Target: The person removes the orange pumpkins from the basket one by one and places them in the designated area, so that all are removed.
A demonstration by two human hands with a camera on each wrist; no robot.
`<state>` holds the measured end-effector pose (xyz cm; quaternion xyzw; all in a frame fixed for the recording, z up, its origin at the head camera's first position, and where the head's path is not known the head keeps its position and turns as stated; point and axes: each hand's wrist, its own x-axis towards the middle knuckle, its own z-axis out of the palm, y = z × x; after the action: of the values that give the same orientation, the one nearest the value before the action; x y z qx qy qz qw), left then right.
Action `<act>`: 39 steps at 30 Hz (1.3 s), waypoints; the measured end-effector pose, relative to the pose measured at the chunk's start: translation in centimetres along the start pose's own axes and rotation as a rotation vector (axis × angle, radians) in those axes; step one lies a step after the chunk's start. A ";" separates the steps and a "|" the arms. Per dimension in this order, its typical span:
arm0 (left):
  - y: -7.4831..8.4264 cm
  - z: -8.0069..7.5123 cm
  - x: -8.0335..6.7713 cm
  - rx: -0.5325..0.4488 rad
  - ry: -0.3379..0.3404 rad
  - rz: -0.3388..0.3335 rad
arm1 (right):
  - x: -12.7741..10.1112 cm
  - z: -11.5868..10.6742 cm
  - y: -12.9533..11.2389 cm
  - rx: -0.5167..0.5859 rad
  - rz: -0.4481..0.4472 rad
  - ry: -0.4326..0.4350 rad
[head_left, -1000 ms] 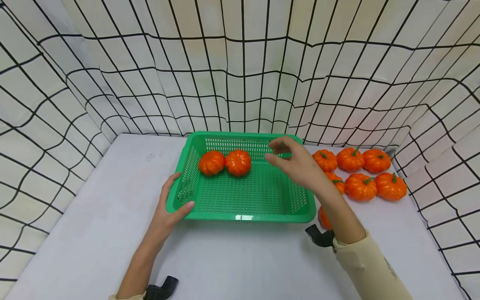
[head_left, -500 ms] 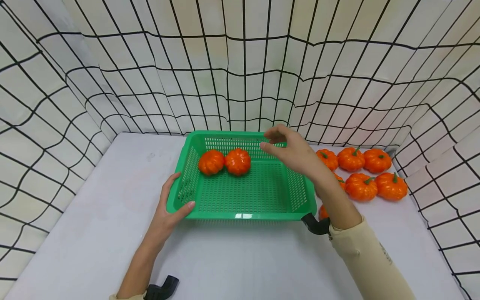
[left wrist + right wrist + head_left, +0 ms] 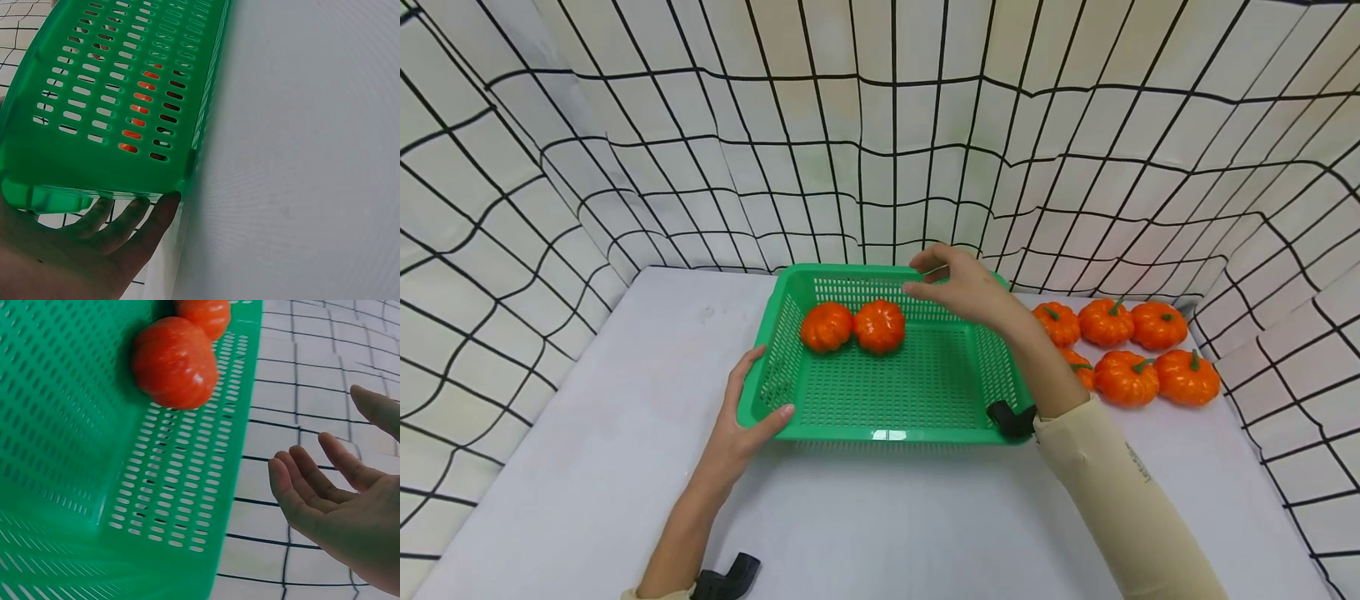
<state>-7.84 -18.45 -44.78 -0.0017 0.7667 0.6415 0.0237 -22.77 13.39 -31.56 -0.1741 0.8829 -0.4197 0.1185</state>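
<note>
Drifting up past the green basket [image 3: 887, 392] far rim now, right hand [image 3: 966, 287] empty with fingers [image 3: 312, 487] loose, left hand [image 3: 741, 429] gripping the near-left corner.

I see a bright green basket [image 3: 887, 392] with a perforated slot pattern at the centre of the frame. Two glossy orange pumpkins [image 3: 853, 327] sit inside; more orange pumpkins with green stems [image 3: 1131, 350] lie at the right. The worktop [image 3: 625, 400] is pale grey-white. The backdrop cloth [image 3: 880, 125] is white with a black grid. My right sleeve [image 3: 1120, 492] is cream.
</note>
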 end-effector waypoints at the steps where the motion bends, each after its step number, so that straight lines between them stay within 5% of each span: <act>1: 0.0 0.0 0.0 -0.001 0.001 0.002 | 0.3 0.1 0.2 0.001 0.003 -0.010; 18: 0.0 -0.2 0.0 -0.003 0.002 -0.002 | 4.3 2.8 3.3 -0.066 -0.005 -0.238; 39: 0.0 -0.1 -0.1 -0.011 0.002 -0.011 | 5.1 4.9 4.3 -0.126 0.012 -0.417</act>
<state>-7.72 -18.54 -44.75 -0.0066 0.7633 0.6454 0.0264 -26.61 10.39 -38.26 -0.2590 0.8647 -0.3180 0.2900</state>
